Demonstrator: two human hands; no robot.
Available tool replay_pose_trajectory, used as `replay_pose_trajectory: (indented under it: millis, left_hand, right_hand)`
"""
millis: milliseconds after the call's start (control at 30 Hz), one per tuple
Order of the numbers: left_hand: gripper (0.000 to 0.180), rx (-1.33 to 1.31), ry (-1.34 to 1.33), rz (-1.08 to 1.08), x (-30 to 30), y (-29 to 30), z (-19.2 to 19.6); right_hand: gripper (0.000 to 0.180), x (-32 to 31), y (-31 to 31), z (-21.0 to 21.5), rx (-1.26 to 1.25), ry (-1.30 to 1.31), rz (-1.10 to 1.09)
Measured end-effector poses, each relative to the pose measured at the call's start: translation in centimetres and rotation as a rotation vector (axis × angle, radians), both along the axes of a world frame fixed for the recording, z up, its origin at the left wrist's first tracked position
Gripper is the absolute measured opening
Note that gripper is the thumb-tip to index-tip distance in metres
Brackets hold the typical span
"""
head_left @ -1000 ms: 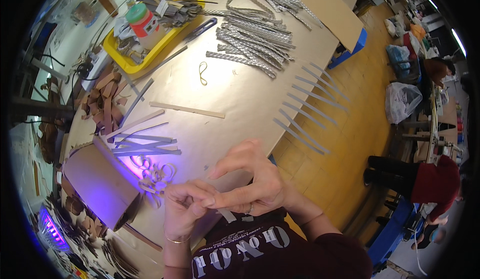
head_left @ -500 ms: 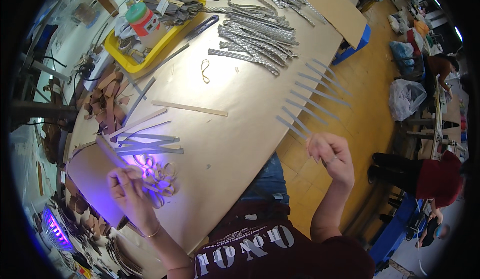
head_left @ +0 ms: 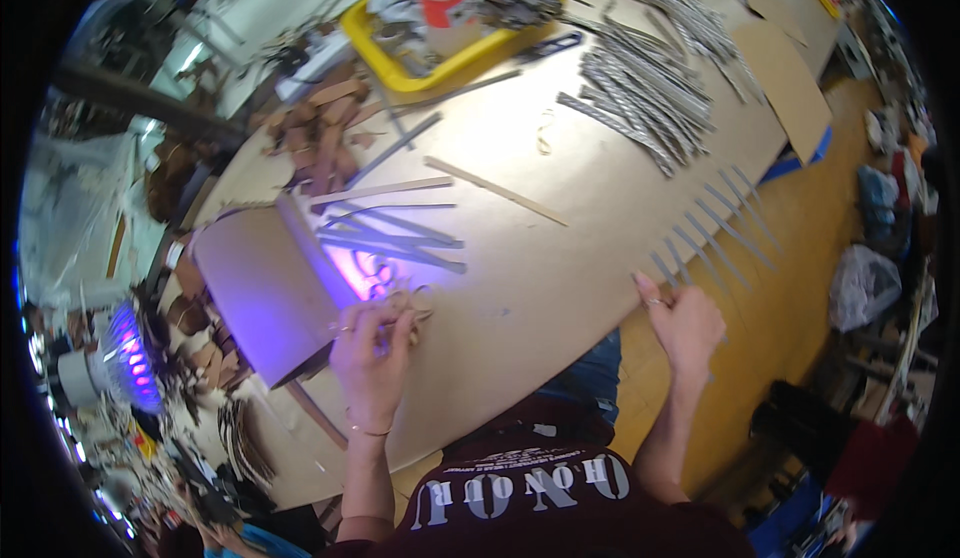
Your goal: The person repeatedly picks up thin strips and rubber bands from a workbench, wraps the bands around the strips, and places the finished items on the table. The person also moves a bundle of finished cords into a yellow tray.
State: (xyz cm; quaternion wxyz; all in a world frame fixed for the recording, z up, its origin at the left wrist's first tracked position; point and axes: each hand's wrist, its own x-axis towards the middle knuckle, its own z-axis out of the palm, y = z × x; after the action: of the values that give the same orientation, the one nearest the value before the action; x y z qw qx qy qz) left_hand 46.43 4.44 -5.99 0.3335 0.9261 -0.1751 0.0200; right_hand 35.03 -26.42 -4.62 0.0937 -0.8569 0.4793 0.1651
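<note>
In the head view, your left grip (head_left: 372, 363) is above the near left part of the bench (head_left: 560, 293), fingers bent and tips drawn close together at a pile of pale curled strips (head_left: 410, 301). You can't tell from here whether the fingers are pinching one of those curls or only touching the pile.

Your right grip (head_left: 690, 326) is at the near right edge of the bench, thumb and forefinger toward the nearest of the grey strips (head_left: 740, 230) set in a row there. These lie side by side across the edge, their right ends jutting out above the yellowish floor (head_left: 765, 333). Whether you have one pinched can't be made out.

To the left of the curls stands a curved brown panel (head_left: 265, 288), lit violet by the glowing lamp (head_left: 135, 358) at its left. Just beyond the curls, more flat grey strips (head_left: 435, 259) lie crossed over one another, and a single tan strip (head_left: 495, 190) slants across the middle of the bench. Brown scraps (head_left: 325, 123) are heaped farther left. On the far side you have a yellow tray (head_left: 372, 63) bearing a green-lidded jar (head_left: 445, 13), with silvery braided strips (head_left: 640, 88) bundled to its right.
</note>
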Motion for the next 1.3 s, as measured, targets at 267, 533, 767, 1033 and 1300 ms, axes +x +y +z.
replay_pose_trajectory:
  millis: [267,533,767,1033,1300]
  left_hand:
    - [0.032,0.240,0.064,0.115,-0.3,1.4,-0.5]
    - [0.053,0.082,0.192,0.038,0.1,1.5,2.6]
    - [0.040,-0.188,0.156,0.067,-2.0,0.3,3.8]
    - [0.039,-0.900,0.650,0.096,-1.5,-3.1,1.0]
    - [0.034,-1.047,0.676,0.092,1.0,-3.7,2.7]
  right_hand:
    - [0.060,-1.9,2.1,2.6,-0.224,-0.183,-0.048]
    - [0.020,4.0,3.8,4.6,-0.028,-0.806,0.395]
    - [0.022,15.5,11.7,-2.9,0.129,-0.756,0.759]
    - [0.011,10.9,7.5,0.1,1.100,-0.567,0.453]
    - [0.012,3.9,5.3,2.3,1.261,-0.615,0.328]
